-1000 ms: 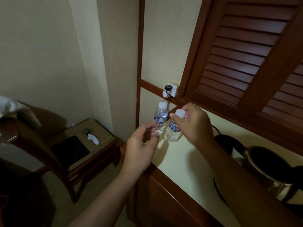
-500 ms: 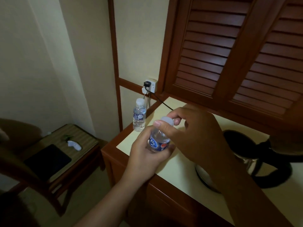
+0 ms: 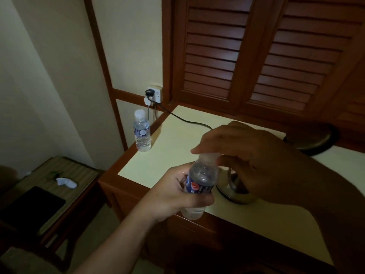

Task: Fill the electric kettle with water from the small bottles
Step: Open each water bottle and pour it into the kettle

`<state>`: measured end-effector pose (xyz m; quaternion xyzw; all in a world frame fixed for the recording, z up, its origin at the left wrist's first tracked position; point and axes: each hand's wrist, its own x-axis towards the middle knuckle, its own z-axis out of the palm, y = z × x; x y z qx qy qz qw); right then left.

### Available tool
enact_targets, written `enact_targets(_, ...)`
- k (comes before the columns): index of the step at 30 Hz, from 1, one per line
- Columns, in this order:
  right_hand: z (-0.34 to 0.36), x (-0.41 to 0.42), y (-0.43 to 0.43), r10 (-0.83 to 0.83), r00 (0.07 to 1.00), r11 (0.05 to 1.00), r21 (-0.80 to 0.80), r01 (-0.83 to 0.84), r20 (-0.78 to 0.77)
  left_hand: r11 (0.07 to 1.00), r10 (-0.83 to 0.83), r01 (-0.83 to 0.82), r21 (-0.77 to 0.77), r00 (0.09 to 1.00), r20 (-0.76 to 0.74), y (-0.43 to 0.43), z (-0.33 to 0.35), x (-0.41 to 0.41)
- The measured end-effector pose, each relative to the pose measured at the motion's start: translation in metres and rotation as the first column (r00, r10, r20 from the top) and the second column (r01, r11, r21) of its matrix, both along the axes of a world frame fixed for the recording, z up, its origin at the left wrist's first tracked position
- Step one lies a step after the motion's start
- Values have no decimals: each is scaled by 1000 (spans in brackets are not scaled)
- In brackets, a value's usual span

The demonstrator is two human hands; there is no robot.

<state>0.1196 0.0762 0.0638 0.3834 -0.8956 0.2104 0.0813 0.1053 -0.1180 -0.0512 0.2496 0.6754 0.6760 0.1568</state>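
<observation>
My left hand (image 3: pixel 171 194) grips the body of a small water bottle (image 3: pixel 201 179) with a blue label, held tilted above the counter's front edge. My right hand (image 3: pixel 248 155) is curled over the bottle's top and pinches its white cap (image 3: pixel 209 156). A second small bottle (image 3: pixel 141 133), capped and upright, stands at the counter's far left corner. The electric kettle is mostly hidden behind my right hand. Only its steel lower part (image 3: pixel 240 196) and a dark round part (image 3: pixel 314 142) further back show.
The cream counter top (image 3: pixel 177 135) has a wooden edge, with louvred wooden shutters (image 3: pixel 256 56) behind it. A black cord (image 3: pixel 187 120) runs from the wall socket (image 3: pixel 156 94) across the counter. Lower left, a side table (image 3: pixel 83 173) carries a black slab (image 3: pixel 33 204) and a white item (image 3: pixel 66 182).
My right hand lifted one bottle away from the corner and my left hand took its body. The bottle has come nearer to me, and my right hand now sits on its cap.
</observation>
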Motion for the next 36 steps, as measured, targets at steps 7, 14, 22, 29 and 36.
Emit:
enact_targets(7,-6,38,32,-214,976,976,-33,215,39,997,-81,80,20,996,35,32,-4,7)
enact_targets(14,-38,79,64,-430,902,829,-382,408,32,991,-131,131,5,988,86,54,-17,17)
enact_targets(22,-146,99,121,-797,526,343,-494,799,296,991,-134,137,-7,981,139,65,-25,14)
enact_targets(29,-210,77,139,-829,556,528,-250,812,53,988,-150,154,-23,979,138,70,-25,14)
enact_targets(36,-214,61,142,-787,614,615,6,788,-55,992,-114,120,-46,987,109,63,-24,11)
